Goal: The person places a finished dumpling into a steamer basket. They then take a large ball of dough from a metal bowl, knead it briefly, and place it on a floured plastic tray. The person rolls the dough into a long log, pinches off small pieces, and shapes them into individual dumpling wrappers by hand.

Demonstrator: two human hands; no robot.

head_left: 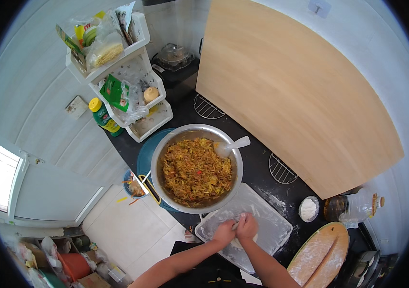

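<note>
My left hand point(224, 233) and my right hand point(247, 226) are close together over a floured grey board point(271, 223). Both are closed around a small piece of pale dough point(236, 226). More pale dough point(237, 244) lies flat on the board, partly hidden beneath my right hand and wrist. Just beyond the board stands a large metal bowl point(238, 172) holding a shredded vegetable mix point(197, 169), with a white plastic scoop point(238, 143) resting in it. At the right, a small bowl of flour point(308, 208) sits on the dark counter.
A floury oval wooden board point(319, 252) with a rolling pin point(325, 261) on it is at the lower right, near an oil jug point(355, 205). A big wooden board point(298, 90) leans on the wall behind wire racks point(283, 169). White stacked baskets point(143, 39) stand at the back left.
</note>
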